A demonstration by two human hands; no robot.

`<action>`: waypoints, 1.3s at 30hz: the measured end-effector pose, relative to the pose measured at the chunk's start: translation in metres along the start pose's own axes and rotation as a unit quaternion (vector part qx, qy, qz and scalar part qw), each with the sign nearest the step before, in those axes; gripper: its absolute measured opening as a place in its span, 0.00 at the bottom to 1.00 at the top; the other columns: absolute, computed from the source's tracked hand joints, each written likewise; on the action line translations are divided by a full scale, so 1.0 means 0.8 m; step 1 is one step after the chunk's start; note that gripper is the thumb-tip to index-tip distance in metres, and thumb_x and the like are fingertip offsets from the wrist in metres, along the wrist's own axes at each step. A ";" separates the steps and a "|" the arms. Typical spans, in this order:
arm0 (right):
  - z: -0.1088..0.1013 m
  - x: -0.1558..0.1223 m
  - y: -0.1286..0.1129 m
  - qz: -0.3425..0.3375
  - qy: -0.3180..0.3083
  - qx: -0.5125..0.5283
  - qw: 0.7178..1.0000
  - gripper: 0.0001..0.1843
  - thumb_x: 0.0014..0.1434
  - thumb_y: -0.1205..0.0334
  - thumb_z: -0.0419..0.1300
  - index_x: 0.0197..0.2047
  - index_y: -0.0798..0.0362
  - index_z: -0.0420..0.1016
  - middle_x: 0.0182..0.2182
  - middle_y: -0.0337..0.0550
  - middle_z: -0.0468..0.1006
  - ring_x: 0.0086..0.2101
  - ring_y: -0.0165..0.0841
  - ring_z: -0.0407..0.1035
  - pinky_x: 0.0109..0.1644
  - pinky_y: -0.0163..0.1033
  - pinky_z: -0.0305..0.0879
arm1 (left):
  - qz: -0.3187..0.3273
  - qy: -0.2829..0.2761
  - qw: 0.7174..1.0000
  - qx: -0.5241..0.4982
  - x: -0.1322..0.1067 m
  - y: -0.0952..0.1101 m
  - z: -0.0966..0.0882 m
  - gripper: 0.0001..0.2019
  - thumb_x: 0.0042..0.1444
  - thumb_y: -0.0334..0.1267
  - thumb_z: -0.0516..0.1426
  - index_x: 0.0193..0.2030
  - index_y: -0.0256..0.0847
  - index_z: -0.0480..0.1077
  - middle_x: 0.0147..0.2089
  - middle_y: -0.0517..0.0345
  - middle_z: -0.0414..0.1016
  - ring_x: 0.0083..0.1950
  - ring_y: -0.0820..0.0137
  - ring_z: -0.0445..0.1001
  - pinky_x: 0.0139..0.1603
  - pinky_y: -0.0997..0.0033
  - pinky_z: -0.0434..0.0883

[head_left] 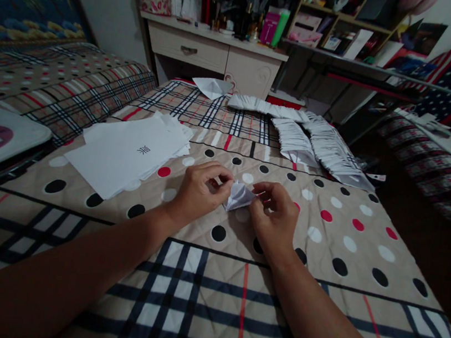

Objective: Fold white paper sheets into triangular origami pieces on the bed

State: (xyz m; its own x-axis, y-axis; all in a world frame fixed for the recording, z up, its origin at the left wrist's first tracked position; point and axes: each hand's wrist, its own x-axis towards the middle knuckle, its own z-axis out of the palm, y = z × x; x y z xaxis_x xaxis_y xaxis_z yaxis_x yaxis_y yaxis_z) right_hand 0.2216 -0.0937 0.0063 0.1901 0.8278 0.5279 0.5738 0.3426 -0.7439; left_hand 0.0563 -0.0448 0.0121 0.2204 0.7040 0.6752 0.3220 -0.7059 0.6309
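A small piece of folded white paper (240, 196) is between my two hands, just above the patterned bedspread (210, 279). My left hand (202, 188) pinches its left edge between thumb and fingers. On the other side, my right hand (273, 212) grips the right corner the same way. Creases and raised flaps show in the paper's middle. Left of my hands lies a loose stack of white sheets (122, 157), the top one bearing a dark printed character.
Long rows of folded paper pieces (331, 147) lie at the bed's far right. A larger folded paper (212, 87) rests at the far edge, before a white desk (188, 46) crowded with bottles and boxes. A white table (2, 143) stands at the left.
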 end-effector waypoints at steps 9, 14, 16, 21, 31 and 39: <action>-0.018 0.009 0.017 -0.011 -0.020 -0.032 0.999 0.12 0.48 0.76 0.52 0.25 0.52 0.73 0.29 0.40 0.72 0.32 0.32 0.68 0.34 0.37 0.62 | 0.098 -0.128 0.974 0.162 0.002 -0.016 -0.015 0.10 0.47 0.22 0.53 0.24 0.39 0.72 0.37 0.54 0.76 0.43 0.64 0.71 0.43 0.63 0.70; -0.023 0.009 0.014 0.018 -0.095 -0.096 0.991 0.10 0.50 0.71 0.55 0.31 0.51 0.76 0.33 0.40 0.75 0.30 0.32 0.68 0.32 0.37 0.61 | 0.105 -0.207 0.944 0.233 0.003 -0.006 -0.023 0.05 0.52 0.38 0.60 0.31 0.39 0.74 0.43 0.52 0.76 0.49 0.59 0.69 0.47 0.57 0.68; -0.023 0.008 0.011 0.000 -0.117 -0.112 0.987 0.10 0.50 0.68 0.57 0.34 0.50 0.77 0.37 0.41 0.75 0.33 0.33 0.70 0.35 0.38 0.63 | 0.117 -0.230 0.937 0.237 0.004 -0.004 -0.024 0.13 0.50 0.49 0.62 0.35 0.41 0.76 0.49 0.51 0.74 0.53 0.56 0.68 0.50 0.53 0.67; -0.021 0.006 0.011 -0.058 -0.147 -0.137 0.978 0.11 0.47 0.69 0.59 0.36 0.49 0.77 0.44 0.44 0.75 0.45 0.41 0.70 0.46 0.44 0.67 | 0.194 -0.225 0.916 0.271 0.004 0.002 -0.019 0.13 0.51 0.48 0.64 0.39 0.43 0.77 0.61 0.50 0.69 0.63 0.52 0.61 0.60 0.46 0.59; -0.021 0.010 0.022 -0.089 -0.144 -0.143 0.975 0.05 0.50 0.67 0.61 0.33 0.50 0.76 0.42 0.45 0.75 0.42 0.39 0.71 0.44 0.45 0.68 | 0.243 -0.219 0.902 0.282 0.008 -0.001 -0.025 0.11 0.55 0.43 0.62 0.45 0.46 0.75 0.50 0.56 0.77 0.59 0.57 0.66 0.64 0.44 0.52; -0.016 0.012 0.026 -0.092 -0.137 -0.096 0.982 0.07 0.50 0.71 0.59 0.31 0.52 0.76 0.38 0.45 0.76 0.39 0.37 0.72 0.43 0.42 0.68 | 0.268 -0.249 0.893 0.264 0.015 -0.016 -0.027 0.08 0.59 0.33 0.58 0.44 0.47 0.74 0.43 0.60 0.78 0.61 0.62 0.66 0.68 0.41 0.43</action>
State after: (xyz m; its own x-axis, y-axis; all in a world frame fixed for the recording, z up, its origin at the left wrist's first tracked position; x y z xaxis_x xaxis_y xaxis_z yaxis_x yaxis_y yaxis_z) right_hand 0.2456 -0.0847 0.0014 -0.1360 0.8575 0.4962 0.7235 0.4281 -0.5416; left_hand 0.0347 -0.0288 0.0202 0.8121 0.3173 0.4897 0.4081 -0.9087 -0.0879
